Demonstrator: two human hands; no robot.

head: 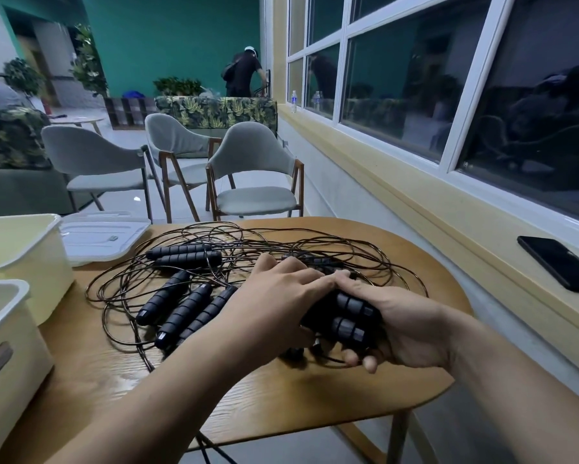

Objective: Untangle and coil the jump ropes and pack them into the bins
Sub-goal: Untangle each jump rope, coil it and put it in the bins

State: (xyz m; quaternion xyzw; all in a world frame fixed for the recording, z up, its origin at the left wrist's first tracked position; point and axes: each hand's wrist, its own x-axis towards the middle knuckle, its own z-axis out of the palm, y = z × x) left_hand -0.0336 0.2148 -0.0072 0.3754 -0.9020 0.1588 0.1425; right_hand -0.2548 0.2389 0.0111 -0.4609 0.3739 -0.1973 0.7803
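Fingers (pixel 368 363) of my right hand (pixel 412 326) curl tight around two black handles (pixel 348 313) near the table's (pixel 315 396) right edge. My left hand (pixel 281 296) lies over their far ends; I cannot tell whether it clasps them. Tangled ropes (pixel 281 242) spread toward the far edge, loose handles (pixel 181 309) lie mid-table, and two bins (pixel 20 249) stand at the left edge.

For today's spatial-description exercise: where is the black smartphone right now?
In the head view, the smartphone lies flat on the yellow window ledge at far right, beyond the wooden table, right of the tangled jump ropes.
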